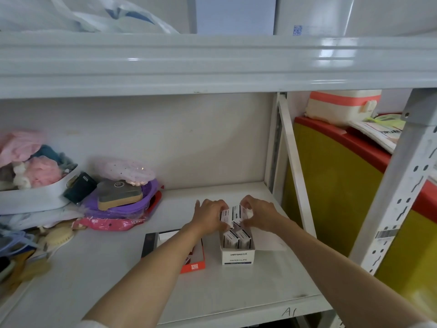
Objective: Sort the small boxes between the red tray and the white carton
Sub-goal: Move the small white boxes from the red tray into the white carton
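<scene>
A white carton [238, 256] printed "PAPER CLIPS" stands open on the shelf, with two small black-and-white boxes [236, 239] upright inside it. Left of it lies the red tray [194, 262], partly hidden under my left forearm. Above the carton's far end, my left hand [208, 215] grips a small box [225, 216]. My right hand [259, 213] grips a second small box [237, 213] right beside it. The two held boxes touch each other.
The white shelf board [248, 290] carries a clutter pile at the left: a purple tray [132, 207], a white basket [35, 197] of soft things, a pink bag [106, 223]. A shelf upright [295, 166] stands right of the carton. Another shelf [212, 67] hangs overhead.
</scene>
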